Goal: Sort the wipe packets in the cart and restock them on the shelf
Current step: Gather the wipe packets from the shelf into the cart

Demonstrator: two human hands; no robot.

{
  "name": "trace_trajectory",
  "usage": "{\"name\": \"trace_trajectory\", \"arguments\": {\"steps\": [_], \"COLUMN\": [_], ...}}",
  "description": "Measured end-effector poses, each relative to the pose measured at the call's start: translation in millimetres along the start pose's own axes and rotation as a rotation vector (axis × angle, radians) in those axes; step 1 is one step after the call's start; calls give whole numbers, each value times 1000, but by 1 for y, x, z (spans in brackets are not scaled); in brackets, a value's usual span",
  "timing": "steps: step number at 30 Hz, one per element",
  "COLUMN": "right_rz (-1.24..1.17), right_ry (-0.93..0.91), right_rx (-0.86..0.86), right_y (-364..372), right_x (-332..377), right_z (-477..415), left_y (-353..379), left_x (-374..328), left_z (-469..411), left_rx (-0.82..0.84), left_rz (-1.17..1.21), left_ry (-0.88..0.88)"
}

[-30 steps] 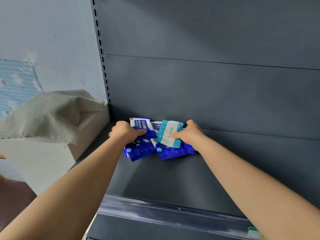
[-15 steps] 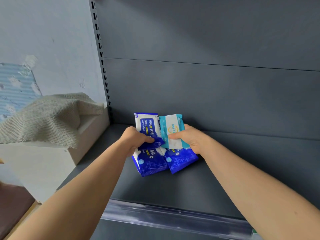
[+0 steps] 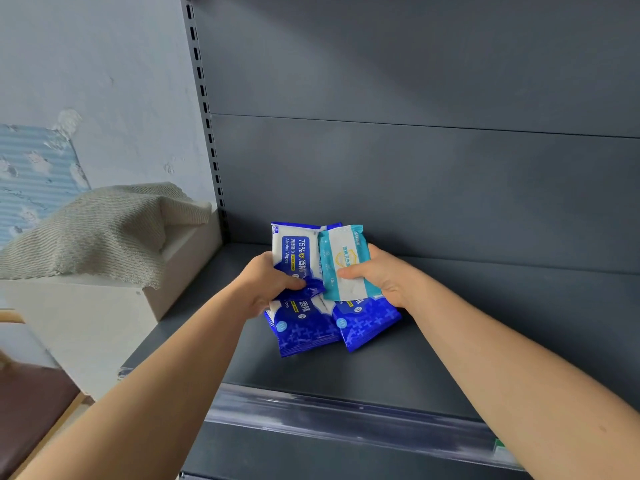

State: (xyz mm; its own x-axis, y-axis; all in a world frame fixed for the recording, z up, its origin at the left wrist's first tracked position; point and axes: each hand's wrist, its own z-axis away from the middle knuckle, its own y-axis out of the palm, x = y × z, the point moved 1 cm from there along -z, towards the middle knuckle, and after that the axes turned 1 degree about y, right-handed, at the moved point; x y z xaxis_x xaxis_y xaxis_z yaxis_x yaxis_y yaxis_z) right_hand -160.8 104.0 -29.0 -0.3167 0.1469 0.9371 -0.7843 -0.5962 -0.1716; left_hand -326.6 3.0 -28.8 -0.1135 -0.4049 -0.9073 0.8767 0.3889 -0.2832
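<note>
Blue alcohol-wipe packet (image 3: 294, 247): stands on end towards the back of the shelf, its white label reading "75%" and "Alcohol Wipes" facing outward, with its lower end crumpled in the left hand.
Teal packet (image 3: 343, 261): upright just to the right of the blue one, with their long edges touching and the top leaning slightly right.
Left hand (image 3: 266, 282): curled round the bottom of the blue alcohol-wipe packet, thumb across the front and fingers hidden behind.
Right hand (image 3: 381, 275): grips the teal packet from its right side, thumb flat across the lower front and fingers out of sight behind.
Two flat blue packets (image 3: 304, 327): lie side by side on the shelf beneath both hands, their near ends fanning slightly apart towards the front edge. Their far ends are covered by the held packets, and I cannot tell whether the hands touch them.
Shelf (image 3: 346, 375): dark grey metal, bearing all four packets left of centre.
Price rail (image 3: 346, 410): clear plastic strip running along the shelf's front edge.
Slotted upright (image 3: 204, 109): rises at the shelf's left side, beside the grey back panel (image 3: 415, 185).
Beige cloth (image 3: 104, 230): draped over a white box (image 3: 86, 323) left of the shelf.
</note>
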Motion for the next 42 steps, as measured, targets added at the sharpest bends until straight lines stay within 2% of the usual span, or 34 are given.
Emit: {"name": "trace_trajectory", "arguments": {"steps": [6,14,21,28,33,37,42], "right_rz": [-85,-231,-262,-250,-212,-192,-173], "right_ry": [-51,-119,-150,-138,-187,-257,-189], "right_rx": [-18,-108,-216,-326,-283,-204,-125], "right_y": [-4,-18,-63,-99,-114,-123,-128], "right_x": [3,0,10,-16,-6,16,18], "right_z": [14,31,55,73,78,84,90], "left_y": [7,20,63,103,103,99,104], "left_x": [3,-10,-39,-46,-65,-83,-78], "left_z": [11,18,20,21,35,50,66], "left_rx": [-44,-3,84,111,53,9,-30], "left_rz": [-13,96,205,-22,-55,22,30], "left_ry": [100,124,193,213,226,250,156]}}
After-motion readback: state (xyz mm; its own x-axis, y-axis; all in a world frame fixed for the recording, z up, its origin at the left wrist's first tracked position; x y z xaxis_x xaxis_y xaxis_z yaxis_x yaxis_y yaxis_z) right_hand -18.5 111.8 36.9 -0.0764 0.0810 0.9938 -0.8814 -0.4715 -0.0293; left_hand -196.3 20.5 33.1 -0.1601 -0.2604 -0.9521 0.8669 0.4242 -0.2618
